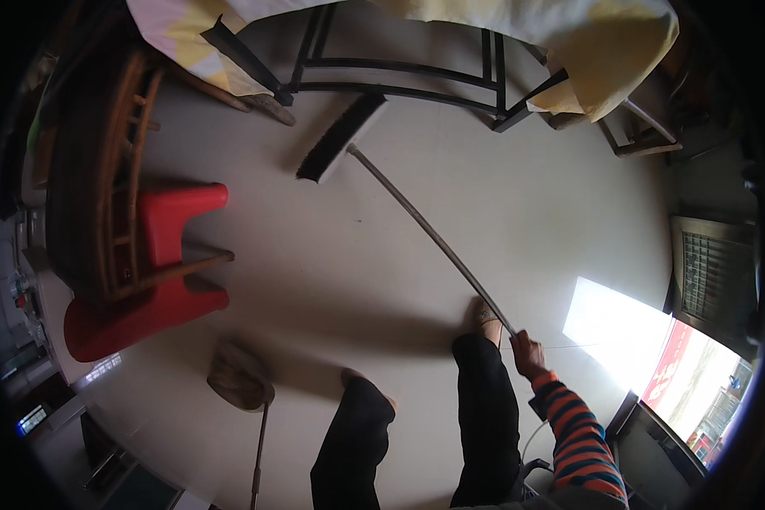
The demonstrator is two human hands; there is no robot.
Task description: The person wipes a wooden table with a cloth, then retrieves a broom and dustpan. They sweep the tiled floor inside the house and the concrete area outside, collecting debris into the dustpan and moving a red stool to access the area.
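Observation:
My right hand [529,354], at the end of an orange and dark striped sleeve, is closed around the upper part of a long broom handle. The broom [429,231] slants away to the far left, its wide head of dark bristles [336,140] lying on the pale floor in front of a table. My left hand is out of view. At the lower left a brownish long-handled dustpan [240,378] rests on the floor. Its thin handle [260,450] runs down out of the lower edge, so whatever holds it is hidden.
A table with dark metal legs [399,89] and a yellowish cloth [501,17] stands at the far side. To the left are a wooden chair [115,170] and a red plastic stool [163,225]. Bright light falls on the floor by the doorway [688,374] at right. A small dark speck [359,221] lies mid-floor.

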